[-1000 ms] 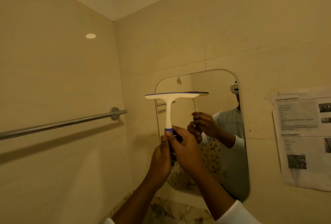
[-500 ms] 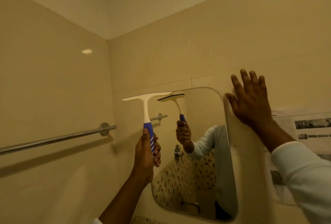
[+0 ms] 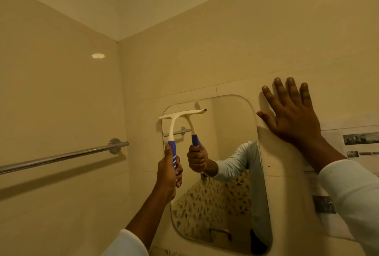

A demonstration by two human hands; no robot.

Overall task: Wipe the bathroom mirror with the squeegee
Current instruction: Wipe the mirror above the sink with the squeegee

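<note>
**Desk:** Which step is this?

**Operator:** The opening stroke, I judge. My left hand (image 3: 169, 175) grips the squeegee (image 3: 173, 130) by its blue handle. The blade meets the mirror (image 3: 229, 122) at its top left corner, one end overhanging the edge. My right hand (image 3: 291, 116) lies flat on the wall, fingers spread, beside the top right corner.

**Desk:** And next?

**Operator:** A steady pull downward, I'd say. The glass below is unobstructed, and the towel rail (image 3: 61, 158) sits well apart on the left.
</note>
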